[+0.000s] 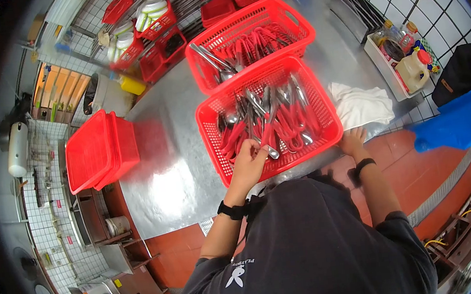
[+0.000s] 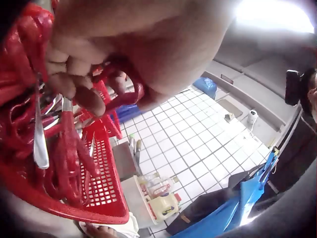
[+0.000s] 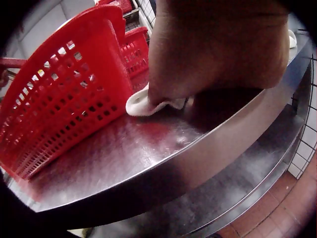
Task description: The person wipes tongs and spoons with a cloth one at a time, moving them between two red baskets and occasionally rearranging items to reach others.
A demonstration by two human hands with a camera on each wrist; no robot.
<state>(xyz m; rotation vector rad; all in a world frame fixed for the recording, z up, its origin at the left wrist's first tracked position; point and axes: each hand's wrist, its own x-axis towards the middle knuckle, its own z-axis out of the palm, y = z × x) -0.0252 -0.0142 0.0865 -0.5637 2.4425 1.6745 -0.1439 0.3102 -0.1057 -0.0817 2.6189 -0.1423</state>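
Observation:
My left hand (image 1: 250,167) reaches over the front rim of the nearer red basket (image 1: 330,110). In the left wrist view, its fingers curl on a red loop-handled utensil (image 2: 136,96); its working end is hidden. Beneath lies a tangled pile of red-handled metal utensils (image 1: 295,122), some with flat silver ends. My right hand (image 1: 353,142) rests by the table's front edge, its fingertips on a crumpled white cloth (image 1: 362,105) beside the basket. The right wrist view shows part of that cloth (image 3: 141,103) under the hand, whose fingers are mostly hidden there.
A second red basket (image 1: 300,26) of utensils stands just behind, against the first. Stacked red baskets (image 1: 87,151) sit at the steel table's (image 1: 162,176) left edge. On the right, a white bin (image 1: 379,61) holds bottles and a jug. Shelves with more red baskets line the back.

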